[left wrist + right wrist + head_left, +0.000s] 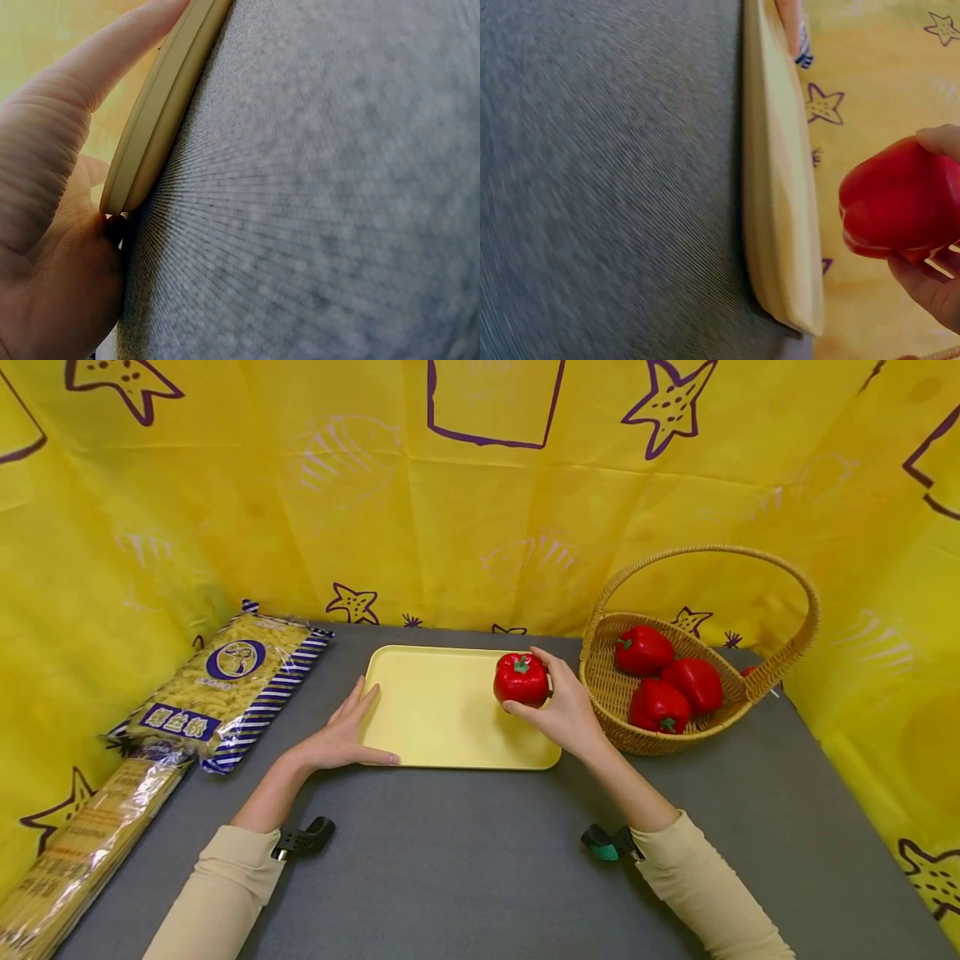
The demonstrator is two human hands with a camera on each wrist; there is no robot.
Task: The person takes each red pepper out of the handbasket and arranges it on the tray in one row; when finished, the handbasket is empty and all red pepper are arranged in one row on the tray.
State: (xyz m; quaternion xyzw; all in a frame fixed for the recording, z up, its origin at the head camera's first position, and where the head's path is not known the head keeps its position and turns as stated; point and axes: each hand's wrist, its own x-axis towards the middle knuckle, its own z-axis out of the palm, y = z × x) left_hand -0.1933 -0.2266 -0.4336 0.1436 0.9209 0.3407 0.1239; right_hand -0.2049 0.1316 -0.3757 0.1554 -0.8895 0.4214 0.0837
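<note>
My right hand [566,706] grips a red bell pepper [521,680] with a green stem, thumb on the near side and fingers round the far side. In the right wrist view the pepper [900,199] is held above the level of the tray's rim. Below it lies a pale yellow rectangular tray [438,710], over its right part. My left hand [341,735] rests at the tray's left end, fingers spread along the left edge and thumb stretched along the near edge. The left wrist view shows the thumb [112,56] lying against the tray's rim [154,120].
A wicker basket [637,739] with a tall arched handle stands right of the tray, holding several red peppers [693,685]. At the left lie a bag of pasta [240,672] and a long pack of noodles [93,843]. Behind the grey table [457,860] hangs a yellow patterned cloth [480,527].
</note>
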